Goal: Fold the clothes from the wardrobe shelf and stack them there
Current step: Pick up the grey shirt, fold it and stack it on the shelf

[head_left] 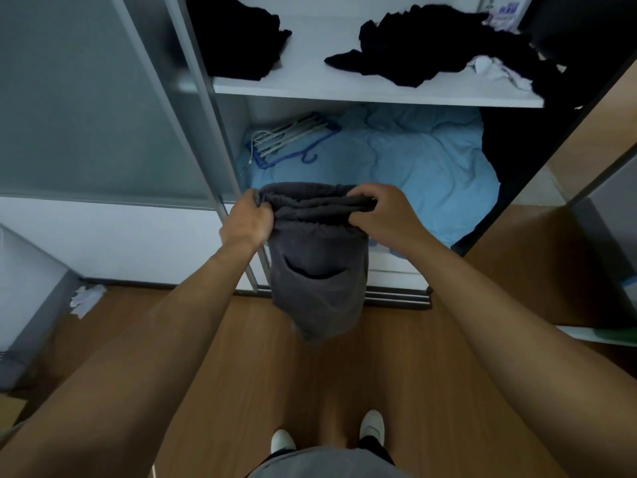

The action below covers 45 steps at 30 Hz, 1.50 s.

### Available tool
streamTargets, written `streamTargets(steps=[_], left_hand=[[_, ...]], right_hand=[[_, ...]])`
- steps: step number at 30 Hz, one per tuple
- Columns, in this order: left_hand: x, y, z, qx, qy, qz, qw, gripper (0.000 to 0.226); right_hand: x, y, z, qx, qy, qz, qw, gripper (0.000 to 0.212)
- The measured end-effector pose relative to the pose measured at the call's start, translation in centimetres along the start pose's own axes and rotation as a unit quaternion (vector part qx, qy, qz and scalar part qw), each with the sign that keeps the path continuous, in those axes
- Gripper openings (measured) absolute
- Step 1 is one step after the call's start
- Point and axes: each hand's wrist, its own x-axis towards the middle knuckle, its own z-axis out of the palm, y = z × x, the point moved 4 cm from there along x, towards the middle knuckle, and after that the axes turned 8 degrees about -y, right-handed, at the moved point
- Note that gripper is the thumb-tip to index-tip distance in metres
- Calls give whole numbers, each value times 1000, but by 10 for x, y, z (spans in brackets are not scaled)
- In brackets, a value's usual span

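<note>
While both hands pinch its stretchy top edge, the soft dark grey pair of shorts point(319, 270) hangs in the air in front of the wardrobe. The left hand point(246, 220) and right hand point(377, 210) are each squeezed tight on a corner. This looks like the start of a fold. Next, I think, the sides must come together evenly. On the white wardrobe shelf point(344, 89) lie a black folded pile point(238, 36) and a messy black heap point(431, 46), too dark to tell apart.
</note>
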Motion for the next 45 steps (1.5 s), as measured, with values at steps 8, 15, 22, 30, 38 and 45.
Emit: streamTargets(steps=[8,15,22,30,38,45], left_hand=[[-4,18,12,-467,-277,132,829,34],[-16,11,56,-354,-279,109,886,68],[-19,64,58,-473,-180,85,858,13],[-33,85,52,-458,-162,50,873,10],[-18,69,21,-407,-141,88,898,25],[-27,-6,46,-335,-407,-35,849,78]], right_hand=[[4,7,-22,233,100,77,964,22],[-1,7,-36,327,26,119,937,30],[-18,33,-79,472,-66,139,868,38],[-37,54,-4,177,-147,85,970,108],[-22,54,8,345,65,126,928,16],[-21,24,1,525,-64,152,835,23]])
